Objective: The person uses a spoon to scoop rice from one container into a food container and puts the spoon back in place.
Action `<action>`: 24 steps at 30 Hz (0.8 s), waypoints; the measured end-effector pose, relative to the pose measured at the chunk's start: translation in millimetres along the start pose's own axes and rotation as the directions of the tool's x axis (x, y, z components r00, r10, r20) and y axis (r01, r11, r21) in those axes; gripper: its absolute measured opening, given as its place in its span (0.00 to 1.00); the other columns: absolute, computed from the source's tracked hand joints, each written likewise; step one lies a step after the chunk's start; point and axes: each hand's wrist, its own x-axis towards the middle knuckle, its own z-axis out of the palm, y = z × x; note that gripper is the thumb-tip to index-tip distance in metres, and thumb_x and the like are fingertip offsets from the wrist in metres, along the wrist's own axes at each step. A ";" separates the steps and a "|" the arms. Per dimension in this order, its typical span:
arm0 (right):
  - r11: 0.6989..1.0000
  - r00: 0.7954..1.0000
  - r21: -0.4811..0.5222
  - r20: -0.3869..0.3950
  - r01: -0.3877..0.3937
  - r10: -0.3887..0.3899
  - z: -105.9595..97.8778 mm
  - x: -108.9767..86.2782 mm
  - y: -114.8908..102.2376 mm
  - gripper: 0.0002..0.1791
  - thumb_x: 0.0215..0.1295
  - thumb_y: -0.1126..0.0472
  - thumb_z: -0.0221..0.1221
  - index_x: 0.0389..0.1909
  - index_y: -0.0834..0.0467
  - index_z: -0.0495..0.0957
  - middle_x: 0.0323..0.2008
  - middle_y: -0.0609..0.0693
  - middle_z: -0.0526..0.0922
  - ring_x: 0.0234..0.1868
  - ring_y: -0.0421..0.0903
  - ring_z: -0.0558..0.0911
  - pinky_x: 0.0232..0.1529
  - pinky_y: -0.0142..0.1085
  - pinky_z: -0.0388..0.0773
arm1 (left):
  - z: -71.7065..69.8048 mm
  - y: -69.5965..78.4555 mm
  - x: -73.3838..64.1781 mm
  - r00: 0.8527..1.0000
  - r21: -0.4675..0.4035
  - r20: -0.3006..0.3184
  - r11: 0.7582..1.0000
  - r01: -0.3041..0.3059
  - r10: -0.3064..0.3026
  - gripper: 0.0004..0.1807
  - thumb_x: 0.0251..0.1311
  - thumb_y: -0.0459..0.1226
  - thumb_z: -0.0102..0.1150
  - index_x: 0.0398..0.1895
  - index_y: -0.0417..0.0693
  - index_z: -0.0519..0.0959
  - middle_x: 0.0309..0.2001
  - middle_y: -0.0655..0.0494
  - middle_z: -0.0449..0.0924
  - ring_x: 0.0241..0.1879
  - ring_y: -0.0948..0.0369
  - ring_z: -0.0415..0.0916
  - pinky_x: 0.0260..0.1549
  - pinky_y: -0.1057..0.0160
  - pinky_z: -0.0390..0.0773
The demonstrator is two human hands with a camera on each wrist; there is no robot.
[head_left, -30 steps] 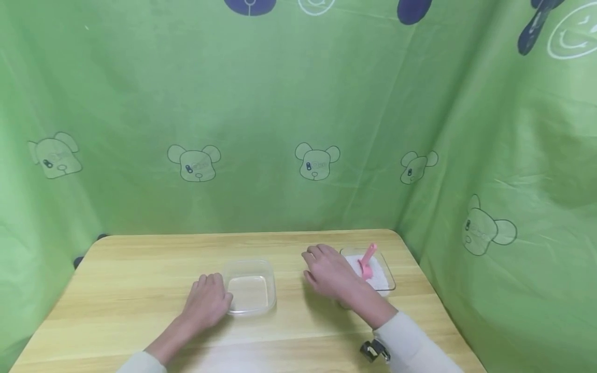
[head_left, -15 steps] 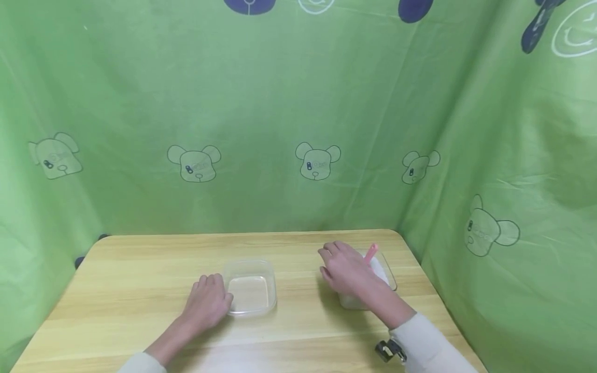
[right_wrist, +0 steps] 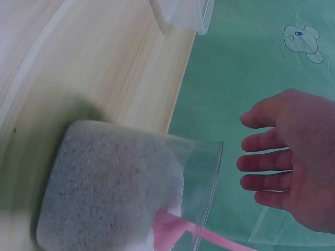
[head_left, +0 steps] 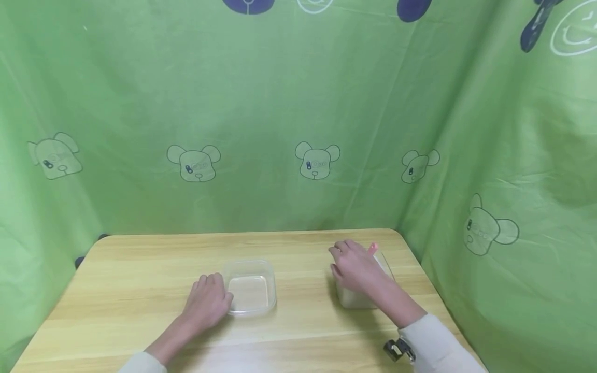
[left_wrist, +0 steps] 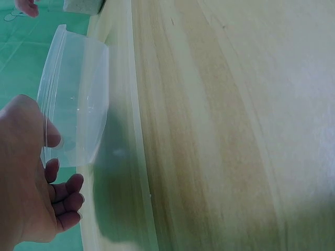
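My left hand pinches the left rim of a square clear plastic container that holds nothing. In the left wrist view, the thumb shows through the wall of the tilted-looking container. Over at the right, my right hand hovers above a second clear container, with relaxed fingers and nothing in them. White grains, rice-like in the right wrist view, fill much of it. A pink scoop stands in the grains, handle over the rim. In the head view the hand hides most of this container.
Both containers stand on a light wood table. Green curtains printed with bear heads hang behind it and along both sides. A small dark device sits by the right sleeve.
My right hand has moved to the right, over the container of grains, and now covers more of it and the scoop. My left hand and the container it holds have stayed put.
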 end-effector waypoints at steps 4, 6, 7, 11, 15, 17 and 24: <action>1.000 0.999 -0.021 -0.039 0.021 -0.022 0.6 -1.5 4.5 0.21 0.65 0.57 0.66 0.54 0.66 0.82 0.52 0.62 0.86 0.55 0.59 0.83 0.62 0.50 0.80 | 0.6 -0.3 0.9 1.000 -0.001 0.001 1.000 -0.001 0.001 0.11 0.66 0.40 0.54 0.29 0.47 0.67 0.28 0.54 0.65 0.31 0.56 0.59 0.34 0.59 0.58; 0.999 0.998 -0.032 -0.056 0.036 -0.038 0.8 -2.7 6.8 0.20 0.63 0.58 0.66 0.51 0.67 0.83 0.50 0.62 0.86 0.53 0.59 0.84 0.60 0.50 0.81 | 0.6 -0.2 0.5 1.000 0.000 0.004 1.000 0.001 -0.001 0.11 0.66 0.40 0.54 0.29 0.47 0.67 0.28 0.54 0.65 0.31 0.56 0.59 0.34 0.59 0.59; 0.998 0.997 -0.040 -0.060 0.039 -0.041 0.8 -3.4 8.0 0.19 0.63 0.59 0.67 0.50 0.67 0.83 0.49 0.61 0.86 0.52 0.59 0.84 0.60 0.50 0.81 | 0.8 -0.3 0.4 1.000 0.002 0.004 1.000 0.001 -0.001 0.11 0.66 0.41 0.54 0.29 0.47 0.67 0.28 0.54 0.65 0.31 0.56 0.59 0.34 0.59 0.59; 0.997 0.997 -0.062 -0.066 0.040 -0.044 0.9 -5.9 12.9 0.15 0.62 0.61 0.68 0.46 0.66 0.84 0.45 0.60 0.87 0.50 0.58 0.84 0.57 0.48 0.82 | 0.6 0.0 -0.3 1.000 0.004 0.006 1.000 0.003 -0.003 0.11 0.66 0.41 0.54 0.29 0.47 0.66 0.28 0.54 0.65 0.31 0.55 0.59 0.34 0.59 0.59; 0.995 0.994 -0.092 -0.094 0.043 -0.052 1.1 -7.8 17.4 0.10 0.59 0.64 0.68 0.40 0.64 0.85 0.41 0.57 0.88 0.45 0.55 0.84 0.50 0.47 0.83 | 0.5 0.4 -0.8 1.000 0.006 0.002 1.000 0.001 -0.001 0.11 0.66 0.40 0.54 0.29 0.47 0.66 0.28 0.54 0.65 0.31 0.56 0.59 0.34 0.59 0.59; 0.992 0.991 -0.113 -0.112 0.055 -0.068 1.3 -8.4 19.9 0.08 0.58 0.66 0.68 0.39 0.63 0.85 0.39 0.56 0.88 0.43 0.55 0.84 0.48 0.47 0.83 | 0.3 0.6 -0.9 1.000 0.005 -0.001 1.000 0.000 0.000 0.11 0.66 0.40 0.53 0.28 0.47 0.66 0.27 0.54 0.64 0.31 0.56 0.59 0.34 0.59 0.59; 0.985 0.995 -0.162 -0.068 0.056 -0.068 1.2 -10.8 28.9 0.10 0.57 0.71 0.67 0.41 0.64 0.86 0.40 0.57 0.88 0.45 0.55 0.84 0.52 0.47 0.84 | -0.1 -0.1 0.0 1.000 0.004 0.001 1.000 0.011 -0.011 0.10 0.65 0.40 0.53 0.28 0.48 0.66 0.28 0.54 0.64 0.31 0.56 0.59 0.34 0.59 0.58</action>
